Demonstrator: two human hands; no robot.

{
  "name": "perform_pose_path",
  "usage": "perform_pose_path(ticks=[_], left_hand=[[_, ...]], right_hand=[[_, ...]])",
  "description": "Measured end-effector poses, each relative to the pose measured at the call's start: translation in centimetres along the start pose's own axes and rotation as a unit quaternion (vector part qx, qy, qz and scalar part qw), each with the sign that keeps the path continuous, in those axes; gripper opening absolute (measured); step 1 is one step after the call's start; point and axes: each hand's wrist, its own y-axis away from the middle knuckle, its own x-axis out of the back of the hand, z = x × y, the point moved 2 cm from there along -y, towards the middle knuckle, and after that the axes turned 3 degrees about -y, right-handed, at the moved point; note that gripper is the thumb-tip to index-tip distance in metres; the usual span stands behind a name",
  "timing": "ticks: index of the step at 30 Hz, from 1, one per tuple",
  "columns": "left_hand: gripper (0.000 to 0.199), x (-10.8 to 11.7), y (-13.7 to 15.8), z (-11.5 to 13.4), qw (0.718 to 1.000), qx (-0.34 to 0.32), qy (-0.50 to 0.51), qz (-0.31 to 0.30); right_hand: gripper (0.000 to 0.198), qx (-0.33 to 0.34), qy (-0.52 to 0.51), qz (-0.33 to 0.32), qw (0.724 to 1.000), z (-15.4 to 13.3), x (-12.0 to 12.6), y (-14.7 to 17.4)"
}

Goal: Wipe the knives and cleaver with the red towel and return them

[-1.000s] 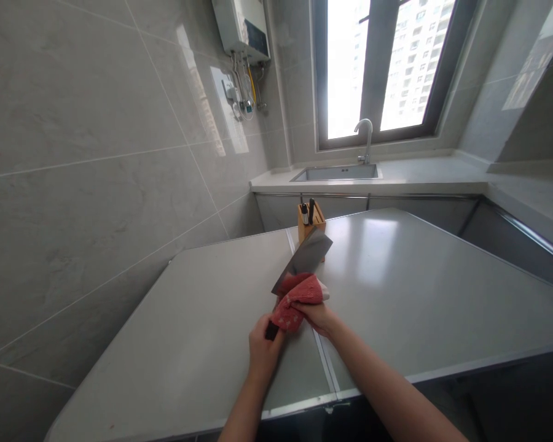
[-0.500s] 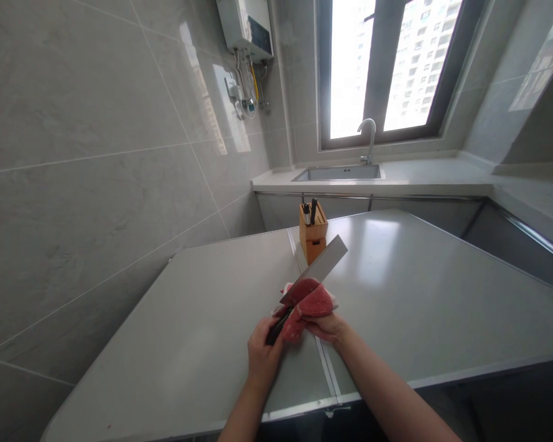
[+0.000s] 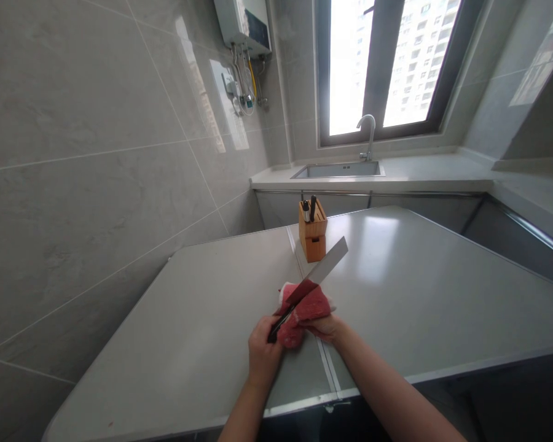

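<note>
head view: cleaver [image 3: 326,261] juts forward from the left hand [image 3: 262,345].

Rumpled red cloth [image 3: 314,304] with white edges; broad silver-grey metal cleaver [image 3: 325,263], black handle [image 3: 277,331]
Boxy orange-brown wooden knife block [image 3: 314,233]; flat pale-grey tabletop [image 3: 203,307]; marbled grey tiled wall [image 3: 83,98].

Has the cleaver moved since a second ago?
Yes, to the right: the cleaver hid most of the lower front of the knife block then; now that front shows, and the blade's far end appears right of it.
</note>
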Motion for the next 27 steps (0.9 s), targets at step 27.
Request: perform_pose_path(ticks=[27], left_hand=[[0.021, 0.0, 0.0, -0.3, 0.999, -0.013, 0.039, -0.006]], right_hand=[[0.055, -0.030, -0.004, -0.082, 0.996, 0.3, 0.4, -1.0]])
